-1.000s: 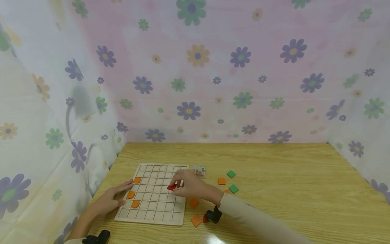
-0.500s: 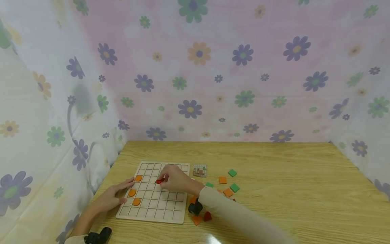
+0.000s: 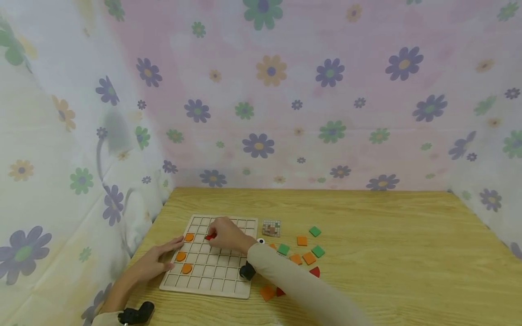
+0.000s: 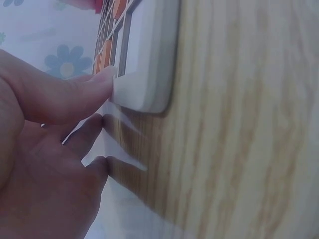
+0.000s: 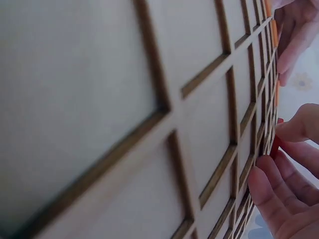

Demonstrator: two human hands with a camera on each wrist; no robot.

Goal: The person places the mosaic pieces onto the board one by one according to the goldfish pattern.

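Note:
A light wooden grid board [image 3: 218, 273] lies on the table's left part, with orange round pieces [image 3: 186, 268] in cells near its left side. The right hand [image 3: 228, 235] pinches a red piece [image 3: 210, 237] over the upper left cells; in the right wrist view this red piece [image 5: 275, 145] is between thumb and fingers at the board's surface. At the board's left edge rests the left hand [image 3: 152, 263], fingers extended and spread. The left wrist view shows the left hand [image 4: 55, 104] with its thumb touching the board's rim [image 4: 144, 89].
A small patterned card [image 3: 271, 228] lies right of the board. Green squares [image 3: 315, 231], orange squares [image 3: 302, 241] and red pieces [image 3: 314, 271] are scattered on the table [image 3: 387, 253], some beside the right sleeve. Flowered cloth hangs behind and at both sides.
The right hand has moved left across the board with the red piece, uncovering the card and more loose pieces. The left hand stays at the board's edge. The head view has shifted slightly.

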